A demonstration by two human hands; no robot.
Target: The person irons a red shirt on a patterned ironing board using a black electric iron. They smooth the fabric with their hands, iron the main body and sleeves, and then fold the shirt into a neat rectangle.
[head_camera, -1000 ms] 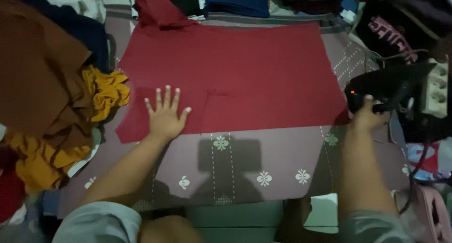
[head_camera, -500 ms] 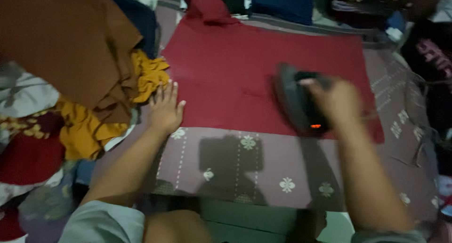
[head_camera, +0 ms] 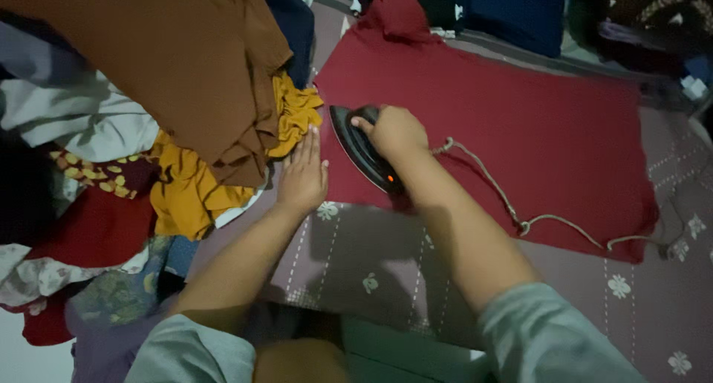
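Two hands low: right hand (head_camera: pixel 392 129) clenched round the black electric iron (head_camera: pixel 362 149) at the flat red cloth's (head_camera: pixel 505 123) near-left corner; left hand (head_camera: pixel 302 177) spread flat, gripping nothing, just beside. Fingers that close risk a burn.

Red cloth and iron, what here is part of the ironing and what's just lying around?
In use: iron gripped by the right hand; its cord; red cloth; left hand flat at the cloth's edge; patterned mat.

Lying about: brown cloth; yellow cloth; clothes pile; dark blue cloth.
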